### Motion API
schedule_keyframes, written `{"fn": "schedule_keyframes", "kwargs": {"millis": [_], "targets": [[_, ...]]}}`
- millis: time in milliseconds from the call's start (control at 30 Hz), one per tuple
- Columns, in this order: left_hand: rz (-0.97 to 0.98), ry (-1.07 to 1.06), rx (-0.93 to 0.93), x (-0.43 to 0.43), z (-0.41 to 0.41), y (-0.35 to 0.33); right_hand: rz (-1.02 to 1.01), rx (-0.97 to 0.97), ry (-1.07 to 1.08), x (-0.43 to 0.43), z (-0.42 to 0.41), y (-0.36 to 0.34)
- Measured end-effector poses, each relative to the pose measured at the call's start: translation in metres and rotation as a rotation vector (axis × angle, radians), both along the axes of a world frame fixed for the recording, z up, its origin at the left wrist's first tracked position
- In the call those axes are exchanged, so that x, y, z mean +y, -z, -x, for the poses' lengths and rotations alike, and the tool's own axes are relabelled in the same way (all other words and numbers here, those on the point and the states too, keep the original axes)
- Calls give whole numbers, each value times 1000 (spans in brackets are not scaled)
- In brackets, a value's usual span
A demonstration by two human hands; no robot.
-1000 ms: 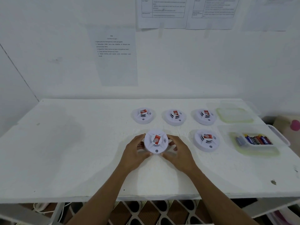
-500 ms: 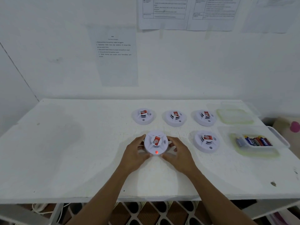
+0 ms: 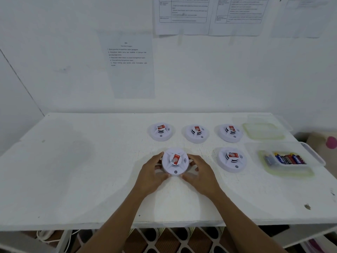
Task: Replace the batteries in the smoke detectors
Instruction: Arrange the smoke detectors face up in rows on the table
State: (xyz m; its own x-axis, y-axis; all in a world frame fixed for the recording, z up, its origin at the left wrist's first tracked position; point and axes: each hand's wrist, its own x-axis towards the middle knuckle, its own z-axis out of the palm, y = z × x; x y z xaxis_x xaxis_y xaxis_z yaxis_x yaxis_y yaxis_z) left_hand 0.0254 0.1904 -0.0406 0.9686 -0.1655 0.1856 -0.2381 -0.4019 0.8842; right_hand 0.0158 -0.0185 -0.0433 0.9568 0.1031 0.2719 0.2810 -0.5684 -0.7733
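Observation:
A round white smoke detector (image 3: 175,161) with a red label sits on the white table (image 3: 73,179), near its front middle. My left hand (image 3: 152,175) grips its left side and my right hand (image 3: 199,173) grips its right side, fingers curled round the rim. Its small front light is dark. To the right stands a second detector (image 3: 231,159). Three more detectors stand in a back row, at left (image 3: 160,132), middle (image 3: 196,133) and right (image 3: 230,132). A clear plastic box (image 3: 290,172) at the right holds several batteries (image 3: 285,159).
A clear lid (image 3: 263,131) lies at the back right, behind the battery box. Printed sheets (image 3: 129,64) hang on the white wall behind the table. A patterned floor and a white cable show below the table's front edge.
The held detector's front light glowed red half a second ago and is dark now. Both hands stay on the detector's sides, barely moved.

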Motion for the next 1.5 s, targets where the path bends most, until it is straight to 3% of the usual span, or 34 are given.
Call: {"fn": "schedule_keyframes", "kwargs": {"millis": [633,933,1167,1500], "targets": [[-129,-10,-64,0,-2,2,14,-70,5,2,-2,0],[-282,-48,-61,-4,0,7,161,-11,42,3,-2,1],[-267,-56,-31,-4,0,5,249,13,55,3,-6,3],[-237,-84,16,-3,0,2,165,85,9,0,-6,-4]]}}
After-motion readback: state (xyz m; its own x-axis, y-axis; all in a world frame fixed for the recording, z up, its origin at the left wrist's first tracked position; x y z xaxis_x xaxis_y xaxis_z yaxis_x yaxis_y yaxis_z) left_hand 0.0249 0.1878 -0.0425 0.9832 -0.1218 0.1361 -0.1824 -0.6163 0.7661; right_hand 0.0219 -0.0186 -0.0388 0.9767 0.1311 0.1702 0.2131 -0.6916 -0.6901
